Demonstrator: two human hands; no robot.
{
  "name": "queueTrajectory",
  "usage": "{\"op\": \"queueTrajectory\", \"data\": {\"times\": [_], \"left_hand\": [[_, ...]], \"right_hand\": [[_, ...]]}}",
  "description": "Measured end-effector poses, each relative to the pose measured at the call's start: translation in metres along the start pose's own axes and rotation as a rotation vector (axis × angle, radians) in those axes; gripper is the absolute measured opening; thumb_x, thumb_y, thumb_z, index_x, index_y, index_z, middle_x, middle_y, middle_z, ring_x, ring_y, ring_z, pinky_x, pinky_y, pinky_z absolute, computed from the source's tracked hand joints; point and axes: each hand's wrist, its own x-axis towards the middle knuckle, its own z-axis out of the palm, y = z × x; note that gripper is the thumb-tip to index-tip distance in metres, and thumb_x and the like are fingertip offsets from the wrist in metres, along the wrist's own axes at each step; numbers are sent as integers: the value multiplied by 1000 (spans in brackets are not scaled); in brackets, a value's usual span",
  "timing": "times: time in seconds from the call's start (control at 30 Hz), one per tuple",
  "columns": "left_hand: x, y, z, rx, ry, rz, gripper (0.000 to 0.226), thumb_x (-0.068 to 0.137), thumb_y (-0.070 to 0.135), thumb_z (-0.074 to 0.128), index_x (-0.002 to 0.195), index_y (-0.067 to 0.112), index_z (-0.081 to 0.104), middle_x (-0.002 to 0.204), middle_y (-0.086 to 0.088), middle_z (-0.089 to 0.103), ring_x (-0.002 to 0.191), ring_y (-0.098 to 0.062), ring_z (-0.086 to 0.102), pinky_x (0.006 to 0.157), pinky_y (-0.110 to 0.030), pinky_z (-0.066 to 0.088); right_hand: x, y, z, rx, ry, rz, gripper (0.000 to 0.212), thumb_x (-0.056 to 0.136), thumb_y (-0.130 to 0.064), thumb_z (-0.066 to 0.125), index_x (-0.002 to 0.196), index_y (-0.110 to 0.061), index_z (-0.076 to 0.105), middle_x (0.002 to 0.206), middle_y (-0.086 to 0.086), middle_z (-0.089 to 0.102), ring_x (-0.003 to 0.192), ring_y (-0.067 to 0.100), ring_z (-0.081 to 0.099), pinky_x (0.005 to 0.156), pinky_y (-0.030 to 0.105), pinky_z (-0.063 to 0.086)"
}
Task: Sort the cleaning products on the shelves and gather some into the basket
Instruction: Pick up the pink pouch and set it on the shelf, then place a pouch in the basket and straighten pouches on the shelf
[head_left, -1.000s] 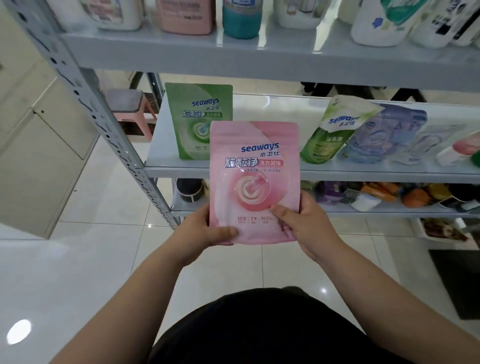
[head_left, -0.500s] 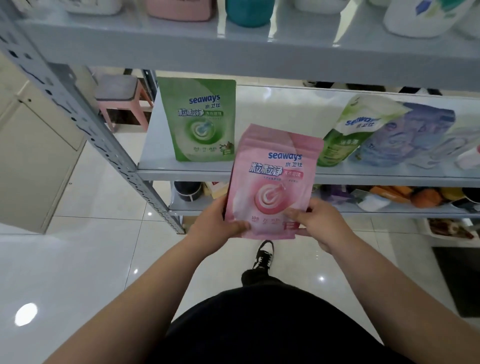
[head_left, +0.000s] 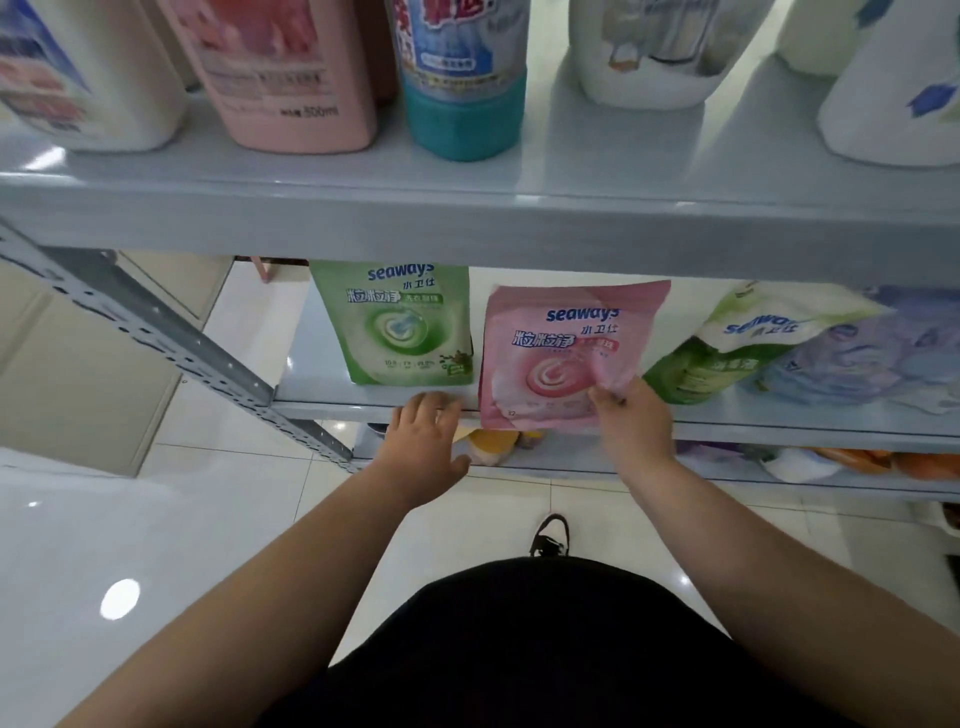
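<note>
Shelving step: right grip (head_left: 634, 426) pinches the lower corner of pink pouch (head_left: 556, 358), tilted at the front edge of middle shelf (head_left: 311, 374), just beside green pouch (head_left: 400, 327). Left grip (head_left: 423, 441) apart, holding nothing. Next: seat it upright, then release (basket not in view).

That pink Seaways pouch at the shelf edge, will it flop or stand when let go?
Probably floppy: the pink pouch looks creased along its top. It could likely stand, since the matching green pouch beside it stands upright alone. Only the right hand pinches it.
</note>
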Motion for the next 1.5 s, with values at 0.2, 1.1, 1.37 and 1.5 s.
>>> {"op": "queueTrajectory", "data": {"times": [0.2, 1.1, 1.37, 1.5], "left_hand": [[10, -5, 4, 109, -38, -7, 88, 93, 56, 56, 162, 22, 14, 163, -12, 19, 151, -37, 13, 125, -52, 14], [-57, 51, 15, 44, -191, 136, 49, 99, 41, 45, 146, 25, 43, 142, -6, 55, 132, -30, 49, 97, -45, 46], [-75, 103, 26, -36, -199, 233, 44, 99, 46, 46, 141, 30, 50, 133, 0, 61, 120, -24, 59, 92, -43, 55], [-55, 135, 16, -193, -127, 201, 48, 98, 42, 54, 144, 27, 49, 136, -1, 61, 120, -26, 60, 94, -41, 53]], "right_hand": [[25, -3, 10, -10, 36, -77, 19, 102, -16, 60, 90, -2, 67, 89, 15, 67, 85, 33, 61, 70, 41, 45], [-80, 35, -28, -478, -483, -161, 32, 100, -34, 59, 130, -27, 69, 136, -4, 66, 127, 18, 58, 105, 30, 44], [-134, 64, -82, -846, -507, -204, 33, 102, -43, 45, 127, -31, 64, 121, -3, 64, 107, 20, 60, 81, 34, 51], [-119, 83, -108, -830, -478, -220, 36, 102, -44, 46, 131, -31, 61, 125, -2, 63, 110, 21, 60, 78, 32, 45]]}}
